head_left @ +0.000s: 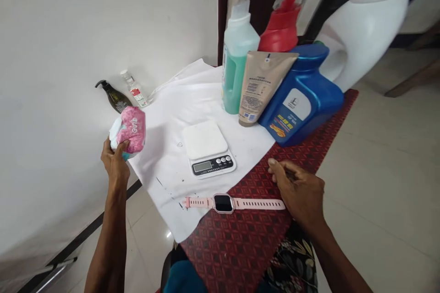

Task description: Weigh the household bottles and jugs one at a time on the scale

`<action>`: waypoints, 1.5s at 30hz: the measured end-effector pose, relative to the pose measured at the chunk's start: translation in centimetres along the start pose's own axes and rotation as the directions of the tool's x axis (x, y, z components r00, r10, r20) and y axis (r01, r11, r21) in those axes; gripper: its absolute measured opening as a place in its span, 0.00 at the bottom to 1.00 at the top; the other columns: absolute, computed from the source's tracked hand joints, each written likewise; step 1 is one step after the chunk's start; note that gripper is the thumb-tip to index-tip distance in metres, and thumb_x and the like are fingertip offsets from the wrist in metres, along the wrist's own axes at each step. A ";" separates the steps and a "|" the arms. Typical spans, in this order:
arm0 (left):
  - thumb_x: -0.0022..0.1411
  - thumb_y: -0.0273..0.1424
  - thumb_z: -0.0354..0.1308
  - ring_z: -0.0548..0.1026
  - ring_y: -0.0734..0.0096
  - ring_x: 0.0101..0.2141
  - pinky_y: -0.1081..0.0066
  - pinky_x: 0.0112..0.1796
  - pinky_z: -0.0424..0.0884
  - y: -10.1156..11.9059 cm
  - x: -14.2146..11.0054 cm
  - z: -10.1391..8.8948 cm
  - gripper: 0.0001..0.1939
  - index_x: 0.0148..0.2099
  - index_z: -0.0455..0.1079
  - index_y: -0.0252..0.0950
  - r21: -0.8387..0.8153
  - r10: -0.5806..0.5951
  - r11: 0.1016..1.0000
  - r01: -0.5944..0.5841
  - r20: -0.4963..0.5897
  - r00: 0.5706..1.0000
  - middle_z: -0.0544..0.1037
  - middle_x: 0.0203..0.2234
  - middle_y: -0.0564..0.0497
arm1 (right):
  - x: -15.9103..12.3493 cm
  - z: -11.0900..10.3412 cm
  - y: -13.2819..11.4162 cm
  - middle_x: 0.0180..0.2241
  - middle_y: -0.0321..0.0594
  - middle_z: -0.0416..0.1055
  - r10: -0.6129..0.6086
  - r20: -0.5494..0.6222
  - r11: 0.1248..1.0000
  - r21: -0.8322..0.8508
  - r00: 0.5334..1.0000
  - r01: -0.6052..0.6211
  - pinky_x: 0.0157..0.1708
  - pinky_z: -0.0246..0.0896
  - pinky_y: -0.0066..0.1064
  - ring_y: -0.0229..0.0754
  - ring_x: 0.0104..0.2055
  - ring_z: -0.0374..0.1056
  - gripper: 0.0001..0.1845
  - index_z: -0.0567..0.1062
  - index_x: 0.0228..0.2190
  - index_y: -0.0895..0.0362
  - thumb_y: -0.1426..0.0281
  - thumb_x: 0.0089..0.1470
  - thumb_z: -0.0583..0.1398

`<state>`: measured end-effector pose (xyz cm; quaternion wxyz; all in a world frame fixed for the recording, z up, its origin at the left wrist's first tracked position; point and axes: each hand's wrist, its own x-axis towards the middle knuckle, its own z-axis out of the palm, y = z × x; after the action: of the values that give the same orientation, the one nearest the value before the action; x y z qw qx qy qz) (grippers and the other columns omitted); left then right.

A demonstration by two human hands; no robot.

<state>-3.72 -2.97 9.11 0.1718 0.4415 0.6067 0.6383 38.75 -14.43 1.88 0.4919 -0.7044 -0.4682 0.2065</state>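
Observation:
On the left, my left hand [117,158] grips a small pink-and-white soft pack [134,128] with pale lettering, holding it up by the table's left edge. My right hand [299,187] is curled closed above the red patterned cloth at the right, with nothing visible in its fingers. Just left of it, a pink-strapped smartwatch [223,203] lies stretched out flat, its screen dark. Between my hands a white digital scale [208,149] sits on the white cloth [165,146]; its plate is bare and its display shows no readable figures.
Behind the scale stand a green liquid bottle [237,64], a beige tube [264,84], a blue jug [300,100], a red bottle [282,27] and a large white jug [367,27]. A dark pump bottle [113,96] and a small clear bottle [135,89] are by the wall.

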 end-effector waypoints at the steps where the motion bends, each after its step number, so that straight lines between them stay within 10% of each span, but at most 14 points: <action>1: 0.50 0.40 0.67 0.76 0.63 0.42 0.66 0.45 0.75 1.2 -1.2 0.6 0.31 0.57 0.76 0.38 -0.031 0.041 0.999 -0.038 0.093 0.995 0.79 0.42 0.51 | 0.0 0.0 0.0 0.21 0.36 0.73 -0.016 -0.004 1.000 0.003 1.000 0.016 0.32 0.60 0.33 0.40 0.24 0.67 0.28 0.76 0.22 0.52 0.46 0.63 0.60; 6: 0.53 0.37 0.69 0.78 0.53 0.53 0.61 0.51 0.77 5.8 -5.7 5.3 0.38 0.67 0.72 0.39 -0.153 0.166 0.982 -0.109 0.437 0.884 0.80 0.56 0.46 | -0.2 0.1 0.2 0.20 0.36 0.72 -0.075 -0.036 0.997 -0.004 0.996 0.075 0.30 0.59 0.32 0.39 0.23 0.66 0.29 0.75 0.22 0.53 0.45 0.65 0.59; 11: 0.57 0.39 0.70 0.74 0.47 0.63 0.49 0.64 0.70 5.5 -8.7 8.8 0.37 0.67 0.70 0.39 -0.067 0.225 0.969 -0.238 0.642 0.733 0.77 0.62 0.42 | -0.3 0.1 0.5 0.19 0.34 0.71 -0.106 -0.047 0.994 -0.007 0.993 0.105 0.28 0.57 0.31 0.38 0.22 0.62 0.30 0.73 0.22 0.53 0.45 0.66 0.58; 19: 0.58 0.45 0.74 0.64 0.42 0.71 0.42 0.68 0.64 5.2 -9.0 8.1 0.50 0.76 0.57 0.41 0.094 0.167 0.920 -0.379 0.784 0.598 0.64 0.73 0.35 | -0.4 0.1 0.6 0.19 0.34 0.69 -0.115 -0.052 0.993 0.007 0.992 0.116 0.28 0.56 0.31 0.37 0.21 0.61 0.28 0.71 0.21 0.53 0.49 0.67 0.59; 25: 0.55 0.51 0.76 0.66 0.41 0.71 0.38 0.68 0.64 6.8 -8.5 6.5 0.59 0.79 0.49 0.47 0.100 0.237 0.913 -0.394 0.659 0.714 0.60 0.75 0.35 | -0.2 0.1 0.8 0.20 0.34 0.69 -0.121 -0.048 0.993 -0.001 0.992 0.121 0.29 0.57 0.31 0.38 0.23 0.62 0.28 0.72 0.22 0.53 0.49 0.68 0.59; 29: 0.52 0.52 0.77 0.65 0.38 0.71 0.38 0.66 0.66 7.4 -9.3 8.2 0.62 0.79 0.50 0.41 0.168 0.228 0.878 -0.449 0.677 0.700 0.62 0.73 0.32 | -0.2 0.1 0.8 0.20 0.34 0.69 -0.113 -0.043 0.994 -0.005 0.993 0.113 0.29 0.57 0.31 0.38 0.22 0.63 0.29 0.71 0.22 0.53 0.48 0.68 0.58; 33: 0.54 0.50 0.75 0.76 0.43 0.60 0.46 0.59 0.73 7.3 -10.0 10.2 0.45 0.68 0.68 0.35 0.244 0.136 0.878 -0.411 0.697 0.704 0.77 0.60 0.36 | -0.2 -0.1 0.5 0.19 0.34 0.68 -0.095 -0.039 0.995 0.010 0.995 0.096 0.27 0.56 0.30 0.37 0.22 0.61 0.30 0.71 0.21 0.53 0.47 0.68 0.58; 38: 0.53 0.51 0.74 0.77 0.60 0.34 0.63 0.36 0.74 6.9 -7.5 11.9 0.31 0.52 0.77 0.36 0.230 0.015 0.957 -0.179 0.575 0.818 0.81 0.36 0.50 | -0.1 -0.3 0.3 0.18 0.32 0.66 -0.080 -0.023 0.996 0.038 0.997 0.081 0.25 0.54 0.30 0.36 0.21 0.58 0.31 0.71 0.21 0.53 0.46 0.68 0.57; 45: 0.49 0.44 0.73 0.77 0.58 0.41 0.61 0.43 0.75 4.3 1.5 24.4 0.29 0.50 0.75 0.36 0.104 0.077 0.986 -0.127 0.395 0.916 0.81 0.41 0.47 | 0.2 -0.6 0.4 0.17 0.31 0.62 -0.077 -0.014 0.996 0.053 0.997 0.078 0.23 0.53 0.29 0.35 0.20 0.56 0.32 0.67 0.19 0.53 0.47 0.69 0.57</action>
<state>15.66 12.46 10.54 0.2268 0.6006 0.5760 0.5060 39.47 -14.61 1.83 0.5212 -0.6735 -0.4864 0.1954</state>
